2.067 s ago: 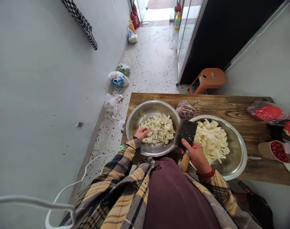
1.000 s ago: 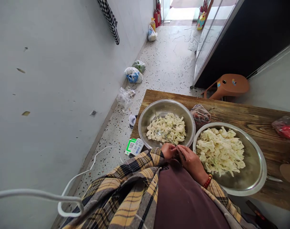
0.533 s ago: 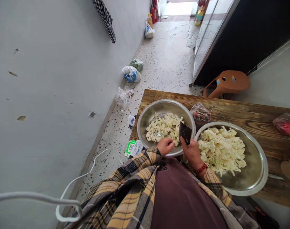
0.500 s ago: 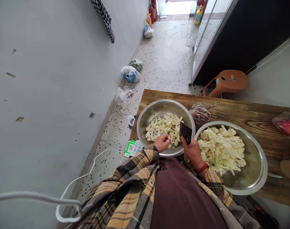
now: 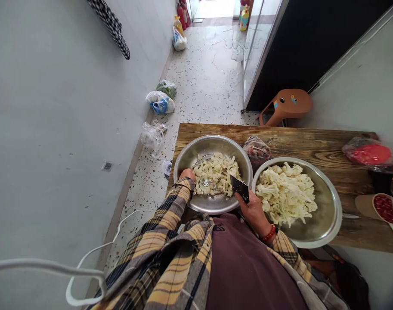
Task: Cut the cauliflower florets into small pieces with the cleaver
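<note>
My left hand (image 5: 187,174) is at the left rim of the left metal bowl (image 5: 212,206), its fingers curled; whether they grip the rim is hard to see. Cut cauliflower pieces (image 5: 217,172) lie in that bowl. My right hand (image 5: 252,211) is closed on a cleaver (image 5: 239,187) with a dark blade, held over the bowl's right side. To the right stands a second metal bowl (image 5: 327,215) with a large heap of cauliflower (image 5: 286,193). A knotted plastic bag (image 5: 256,150) with reddish contents sits behind and between the bowls.
On the wooden table (image 5: 325,148), a red item in plastic (image 5: 370,153) and a cup of red pieces (image 5: 385,208) are at the right. An orange stool (image 5: 289,103) stands beyond the table. Plastic bags (image 5: 162,103) lie on the floor along the wall.
My left hand has moved from over the cauliflower to the left bowl's left rim. The cleaver remains in my right hand, its blade more tilted. The view has shifted right.
</note>
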